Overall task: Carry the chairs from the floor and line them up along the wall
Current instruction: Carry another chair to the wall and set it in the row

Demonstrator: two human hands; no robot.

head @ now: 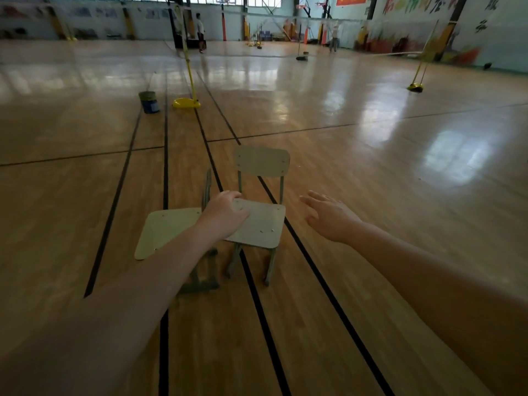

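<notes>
Standing chair (261, 224): small and upright, front towards the camera; pale tan seat board and backrest with rounded corners and small rivets, on a thin dull-green metal frame with four legs.
Its place: on the wooden floor (371, 167) in the middle of the hall, set over one of the black court lines (314, 270), well apart from the far wall (485, 30).
Side chair (167, 232): same tan boards and green frame, just beside the standing chair on its left. It is turned sideways, so its backrest shows edge-on, and its seat reaches out to the left. The left forearm hides part of its legs.
Gap between the chairs: very small; I cannot tell whether they touch.
Left grip (225, 214): on the rear left corner of the standing chair's seat, fingers curled over the edge, thumb lying on top of the board, holding that corner.
Right grip (328, 217): in the air to the right of the standing chair, wide, fingers straight and spread, palm down, touching nothing.
Yellow net post (190, 75): upright on a yellow base, farther up the court along the same lines.
Can (149, 102): blue and green, on the floor just left of the post's base.
Person (200, 31): standing far off near the back of the hall.
</notes>
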